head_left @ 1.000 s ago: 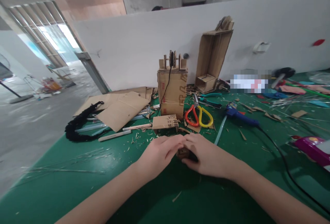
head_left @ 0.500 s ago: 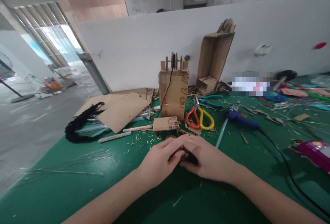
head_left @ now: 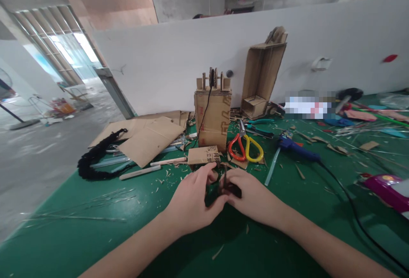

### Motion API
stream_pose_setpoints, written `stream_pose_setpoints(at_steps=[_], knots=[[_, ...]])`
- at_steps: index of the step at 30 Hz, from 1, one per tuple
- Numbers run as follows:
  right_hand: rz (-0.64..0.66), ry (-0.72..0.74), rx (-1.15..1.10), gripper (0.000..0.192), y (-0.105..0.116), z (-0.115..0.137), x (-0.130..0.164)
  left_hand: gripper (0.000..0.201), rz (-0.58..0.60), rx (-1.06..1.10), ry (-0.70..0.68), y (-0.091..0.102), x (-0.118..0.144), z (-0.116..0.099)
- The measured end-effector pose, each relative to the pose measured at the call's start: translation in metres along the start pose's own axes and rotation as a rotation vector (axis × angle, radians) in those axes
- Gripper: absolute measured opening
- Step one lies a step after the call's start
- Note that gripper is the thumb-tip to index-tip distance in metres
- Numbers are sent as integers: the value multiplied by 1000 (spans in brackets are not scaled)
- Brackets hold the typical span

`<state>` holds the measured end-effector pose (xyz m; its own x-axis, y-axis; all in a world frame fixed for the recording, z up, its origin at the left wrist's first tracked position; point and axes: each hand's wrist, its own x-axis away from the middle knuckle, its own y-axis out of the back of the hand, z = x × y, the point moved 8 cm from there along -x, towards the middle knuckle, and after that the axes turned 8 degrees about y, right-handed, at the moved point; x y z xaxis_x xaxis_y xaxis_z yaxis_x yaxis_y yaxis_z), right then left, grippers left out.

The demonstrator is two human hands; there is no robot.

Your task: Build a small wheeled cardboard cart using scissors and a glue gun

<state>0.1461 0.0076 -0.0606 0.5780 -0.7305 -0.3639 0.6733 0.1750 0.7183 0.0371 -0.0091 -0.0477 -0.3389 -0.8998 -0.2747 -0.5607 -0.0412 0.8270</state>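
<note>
Both hands meet over the green table (head_left: pixel 96 227) near its front middle. My left hand (head_left: pixel 191 199) and my right hand (head_left: pixel 252 195) pinch a small dark piece (head_left: pixel 227 188) between their fingertips; a thin dark strip stands up from it. The fingers hide most of it, so its shape is unclear. Just beyond the hands lies a small printed cardboard block (head_left: pixel 203 155). Behind that stands a cardboard box model (head_left: pixel 212 116) with wooden pegs on top and a black cord hanging down its front.
Red-and-yellow scissors (head_left: pixel 245 146) and a blue glue gun (head_left: pixel 295 146) with a black cable lie right of the box. Flat cardboard sheets (head_left: pixel 150 135), glue sticks and a black braided cord (head_left: pixel 96 158) lie left. A tall open cardboard box (head_left: pixel 263 75) leans on the white partition. Cardboard scraps litter the table.
My fingers have spread and lifted slightly, exposing the small dark piece and its upright strip between the two hands. The hands stay in the same spot.
</note>
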Motion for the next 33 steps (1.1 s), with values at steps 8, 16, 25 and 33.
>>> stream_pose_setpoints(at_steps=[8, 16, 25, 33], knots=[[-233, -324, -818, 16, 1, -25, 0, 28, 46, 184, 152, -6, -5, 10], [-337, -364, -1181, 14, -5, -24, 3, 30, -81, 574, 93, 4, -4, 6], [-397, -206, -653, 8, 15, -19, 2, 34, 136, 857, 223, -16, -7, 8], [-380, 289, 19, 12, 32, 25, 5, 19, 119, 595, 195, -11, -7, -1]])
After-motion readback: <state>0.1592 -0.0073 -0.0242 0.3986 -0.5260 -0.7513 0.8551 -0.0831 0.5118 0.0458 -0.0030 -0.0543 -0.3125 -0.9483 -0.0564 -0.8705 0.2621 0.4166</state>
